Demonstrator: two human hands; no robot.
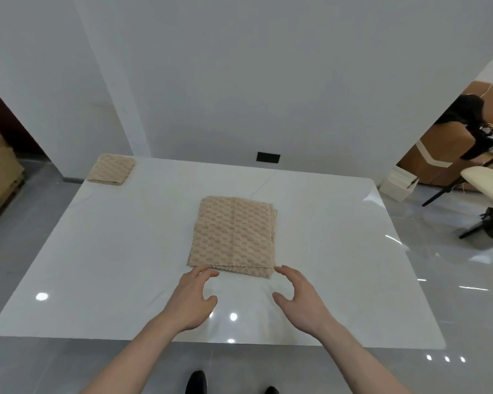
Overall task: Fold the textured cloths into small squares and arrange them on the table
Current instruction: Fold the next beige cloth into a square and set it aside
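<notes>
Beige waffle-textured cloths, two of them that I can count. Going left to right: a small folded cloth [111, 173] sits right at the far left corner of the white glossy worktop [339, 251], pretty much on the edge. Loads of bare surface between it and the bigger folded cloth [234, 236] in the middle, which is a layered rectangle with its scalloped near edges not quite lined up. The left hand [192, 300] has a loose, wide grip holding nothing, fingertips just touching the cloth's near left corner. The right hand [299, 300] is the same deal, fingers relaxed and spread, just beside the near right corner. The worktop's right side and near strip are all bare room.
</notes>
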